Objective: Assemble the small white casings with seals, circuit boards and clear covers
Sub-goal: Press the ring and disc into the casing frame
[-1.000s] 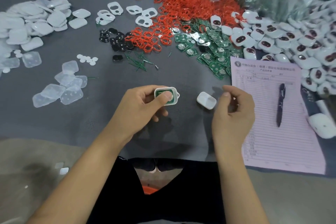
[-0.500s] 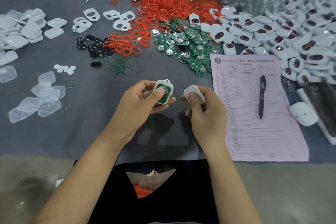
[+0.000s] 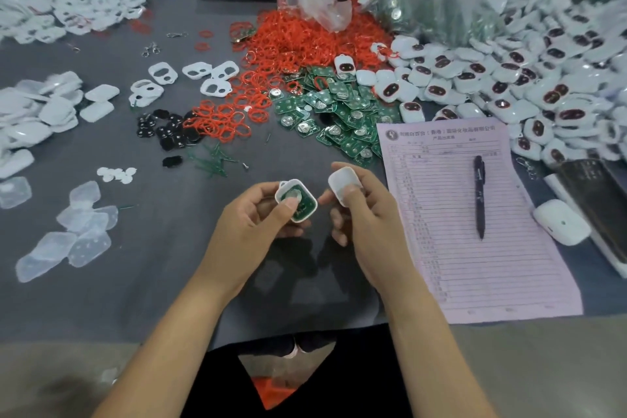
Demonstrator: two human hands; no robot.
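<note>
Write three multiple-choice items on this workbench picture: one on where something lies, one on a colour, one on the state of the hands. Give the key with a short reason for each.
1. Where does the pen lie?
A. on the pink form
B. among the red rings
C. in the cardboard box

2. What colour is the circuit board inside the casing held in the left hand?
A. blue
B. green
C. yellow

3. What is the right hand doing?
A. lying flat on the table
B. writing with the pen
C. holding a white cover piece

Key:
1 A: the pen lies on the pink form, right of both hands.
2 B: the casing in the left hand shows a green board under the thumb.
3 C: the right hand pinches the white cover piece beside the casing, the two parts not yet joined.
</note>
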